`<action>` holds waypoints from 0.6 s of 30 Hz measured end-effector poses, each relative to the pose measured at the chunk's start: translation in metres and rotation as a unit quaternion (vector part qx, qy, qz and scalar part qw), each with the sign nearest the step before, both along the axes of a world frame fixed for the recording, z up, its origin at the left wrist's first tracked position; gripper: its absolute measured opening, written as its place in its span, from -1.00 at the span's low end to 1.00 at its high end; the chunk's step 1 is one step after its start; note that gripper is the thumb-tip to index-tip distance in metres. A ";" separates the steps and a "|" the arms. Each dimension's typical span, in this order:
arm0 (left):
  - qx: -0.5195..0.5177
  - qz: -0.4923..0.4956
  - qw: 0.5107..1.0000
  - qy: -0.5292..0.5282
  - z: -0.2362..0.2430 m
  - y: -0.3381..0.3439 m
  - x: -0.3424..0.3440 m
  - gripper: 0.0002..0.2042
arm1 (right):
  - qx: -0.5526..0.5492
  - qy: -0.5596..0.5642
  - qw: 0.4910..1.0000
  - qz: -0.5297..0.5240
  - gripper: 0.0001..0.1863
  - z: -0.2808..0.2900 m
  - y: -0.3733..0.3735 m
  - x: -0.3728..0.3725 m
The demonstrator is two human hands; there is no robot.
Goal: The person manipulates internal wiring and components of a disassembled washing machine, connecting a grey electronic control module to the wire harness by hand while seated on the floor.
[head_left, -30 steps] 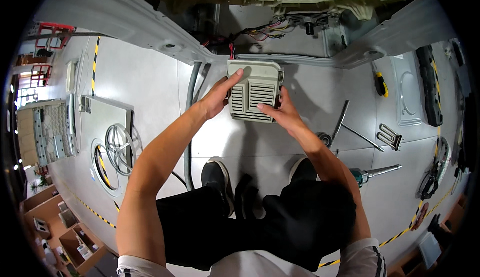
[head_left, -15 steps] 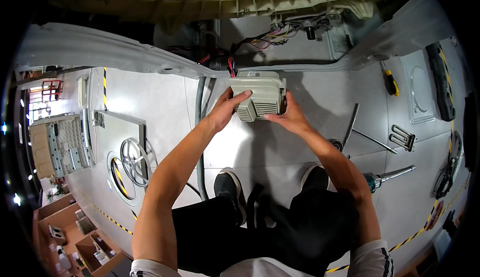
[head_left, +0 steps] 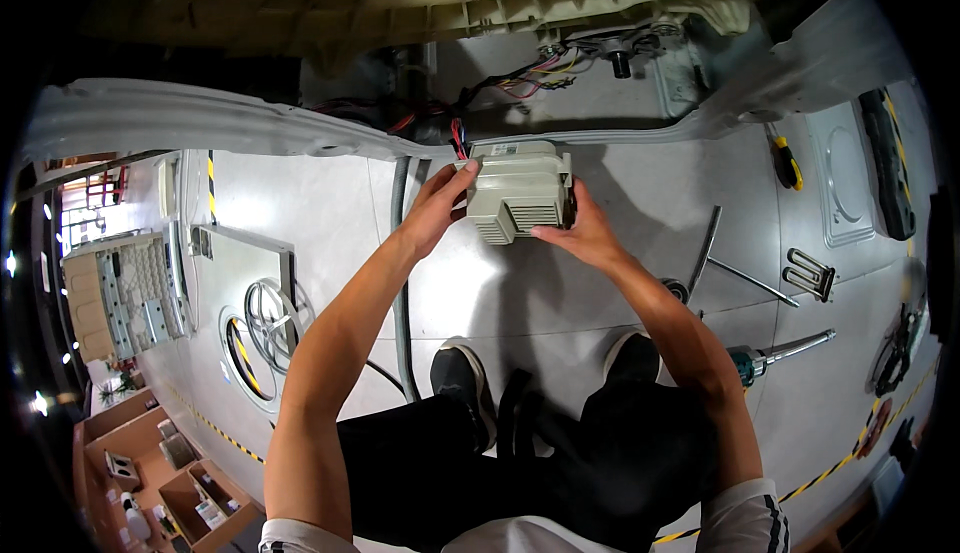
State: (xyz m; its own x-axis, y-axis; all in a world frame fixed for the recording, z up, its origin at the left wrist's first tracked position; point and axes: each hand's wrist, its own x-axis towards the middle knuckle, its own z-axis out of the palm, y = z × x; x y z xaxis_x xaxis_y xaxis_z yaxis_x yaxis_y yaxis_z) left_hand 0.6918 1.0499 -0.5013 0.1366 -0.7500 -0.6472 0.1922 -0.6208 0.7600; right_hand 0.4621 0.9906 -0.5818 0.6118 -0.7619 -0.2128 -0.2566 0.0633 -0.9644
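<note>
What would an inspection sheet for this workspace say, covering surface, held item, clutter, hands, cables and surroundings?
Surface: pale tiled floor with yellow-black tape.
Job's things: slotted housing, held near grey metal frame.
Clutter: T-shaped tool, screwdriver, green power tool, at right.
Hands: left hand and right hand grip the housing's opposite sides.
Cables: red wires by the housing's upper left corner; grey hose on floor.
Surroundings: brown box, lower left, holding small items.

Loc: workshop, I'd log it from my feed | flr: grey tiles (head_left: 335, 203), yel/blk tape (head_left: 211, 188) | tools on flr: screwdriver (head_left: 787, 163), T-hdl wrench (head_left: 707, 253), grn pwr tool (head_left: 747, 365) | machine frame (head_left: 230, 123) w/ exposed wires (head_left: 525, 83) | bright patch (head_left: 85, 225) far L, maybe window, rim too warped to be sure
</note>
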 end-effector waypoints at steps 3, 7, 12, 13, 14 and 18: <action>0.002 -0.006 1.000 -0.013 -0.001 -0.001 0.001 -0.26 | 0.023 -0.030 0.999 -0.009 -0.06 -0.005 0.001 -0.001; 0.013 -0.008 0.999 -0.028 0.003 -0.001 -0.001 -0.24 | 0.027 -0.019 0.999 -0.006 -0.09 -0.002 0.004 -0.002; 0.025 -0.005 0.999 -0.047 0.014 -0.002 -0.006 -0.19 | -0.006 0.007 1.000 -0.007 -0.14 -0.012 0.008 -0.009; 0.027 -0.006 0.999 -0.046 0.014 -0.003 -0.006 -0.17 | -0.018 0.009 1.000 -0.012 -0.16 -0.015 0.009 -0.010; 0.029 0.001 0.998 -0.049 0.012 -0.001 -0.006 -0.17 | -0.022 0.018 1.000 -0.010 -0.17 -0.019 0.011 -0.012; 0.014 -0.005 0.999 -0.033 0.006 -0.001 0.001 -0.19 | -0.046 0.040 0.998 -0.022 -0.22 -0.036 0.016 -0.020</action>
